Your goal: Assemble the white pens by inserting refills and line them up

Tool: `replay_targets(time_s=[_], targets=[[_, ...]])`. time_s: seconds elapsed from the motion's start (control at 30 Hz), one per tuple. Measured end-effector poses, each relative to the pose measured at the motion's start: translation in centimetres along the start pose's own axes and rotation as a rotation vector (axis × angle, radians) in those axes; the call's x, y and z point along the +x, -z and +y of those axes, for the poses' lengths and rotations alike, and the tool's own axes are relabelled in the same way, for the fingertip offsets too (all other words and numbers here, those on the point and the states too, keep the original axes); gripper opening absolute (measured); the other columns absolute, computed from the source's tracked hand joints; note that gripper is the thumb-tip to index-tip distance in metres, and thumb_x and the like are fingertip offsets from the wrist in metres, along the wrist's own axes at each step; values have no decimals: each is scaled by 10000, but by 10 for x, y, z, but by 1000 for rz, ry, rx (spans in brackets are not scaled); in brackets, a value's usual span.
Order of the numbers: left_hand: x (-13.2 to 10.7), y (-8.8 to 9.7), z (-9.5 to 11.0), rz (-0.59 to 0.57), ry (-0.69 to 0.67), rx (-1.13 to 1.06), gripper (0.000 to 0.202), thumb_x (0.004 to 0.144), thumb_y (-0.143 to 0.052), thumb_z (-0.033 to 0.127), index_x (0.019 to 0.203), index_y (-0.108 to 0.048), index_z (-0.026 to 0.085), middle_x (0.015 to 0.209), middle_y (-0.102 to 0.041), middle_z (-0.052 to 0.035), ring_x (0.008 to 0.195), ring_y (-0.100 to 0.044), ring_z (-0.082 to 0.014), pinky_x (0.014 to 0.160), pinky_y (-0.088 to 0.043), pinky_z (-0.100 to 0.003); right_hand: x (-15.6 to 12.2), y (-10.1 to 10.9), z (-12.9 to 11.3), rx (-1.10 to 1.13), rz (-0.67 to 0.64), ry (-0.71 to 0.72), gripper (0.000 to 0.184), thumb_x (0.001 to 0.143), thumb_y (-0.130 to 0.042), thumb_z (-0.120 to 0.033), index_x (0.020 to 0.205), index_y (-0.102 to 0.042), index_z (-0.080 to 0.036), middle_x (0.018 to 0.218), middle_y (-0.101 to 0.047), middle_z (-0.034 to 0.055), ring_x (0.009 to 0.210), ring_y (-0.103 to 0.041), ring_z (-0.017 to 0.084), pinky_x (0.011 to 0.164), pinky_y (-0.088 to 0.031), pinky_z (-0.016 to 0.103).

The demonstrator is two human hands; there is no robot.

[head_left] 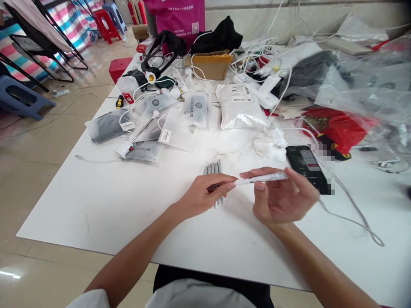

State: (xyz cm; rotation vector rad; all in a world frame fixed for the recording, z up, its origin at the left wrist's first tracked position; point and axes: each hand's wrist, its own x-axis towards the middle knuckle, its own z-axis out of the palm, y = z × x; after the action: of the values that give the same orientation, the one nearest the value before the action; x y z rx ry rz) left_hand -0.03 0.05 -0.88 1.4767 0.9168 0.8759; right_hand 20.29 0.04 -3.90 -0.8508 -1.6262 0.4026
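Tube (261, 178) in right hand (284, 196), left hand (202, 196) beside — table edge (80, 248) below

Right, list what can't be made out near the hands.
Head view:
Black smartphone: right edge hidden by a pixelated patch.
Slim grey rods: middles hidden by the left hand.
Plastic-wrapped white stick: left end hidden by the fingers.
Silver foil bag: label print too small to read.

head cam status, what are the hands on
Left hand and right hand both on slim white tube in clear wrap. Grey rods under left hand. Black phone beside right hand.
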Motion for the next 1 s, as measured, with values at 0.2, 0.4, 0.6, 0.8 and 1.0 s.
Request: replay_targets(time_s=[0.2,0.4,0.6,0.8,1.0], targets=[[-2,-1,-4,-37,57,-39,365,1052,-616,509,1247,-767,239,805,-718,-36,627,-558,-138,557,-442,-262,17,-5,-12,-22,206,138,593,979,-666,-133,1512,-530,-355,1019,-741,64,831,-786,271,688,-709,507],[-2,0,-2,-44,79,-53,391,1035,-641,536,1202,-766,205,788,-701,-24,609,-545,-111,550,-441,-237,18,-3,-4,-5,150,215,638,959,-720,-138,1526,-502,-334,1074,-746,57,840,-795,247,657,-710,444],[0,1,1,-6,81,-62,385,1039,-644,526,1156,-773,182,757,-671,-9,601,-530,-93,541,-431,-212,34,-6,-10,53,358,96,483,974,-716,-180,1427,-617,-316,989,-687,22,820,-744,190,682,-700,393],[-1,1,1,40,71,-53,379,1040,-641,528,1130,-780,187,746,-653,-5,590,-511,-92,530,-409,-218,39,0,-2,248,304,-157,371,1012,-689,-322,1375,-620,-364,930,-600,5,770,-626,164,703,-617,362],[1,1,2,86,44,-14,365,1035,-653,519,1139,-788,196,732,-618,6,618,-508,-96,565,-411,-225,25,2,-10,92,-168,-347,270,1028,-689,-379,1283,-686,-290,844,-593,-7,618,-516,117,545,-456,271]])
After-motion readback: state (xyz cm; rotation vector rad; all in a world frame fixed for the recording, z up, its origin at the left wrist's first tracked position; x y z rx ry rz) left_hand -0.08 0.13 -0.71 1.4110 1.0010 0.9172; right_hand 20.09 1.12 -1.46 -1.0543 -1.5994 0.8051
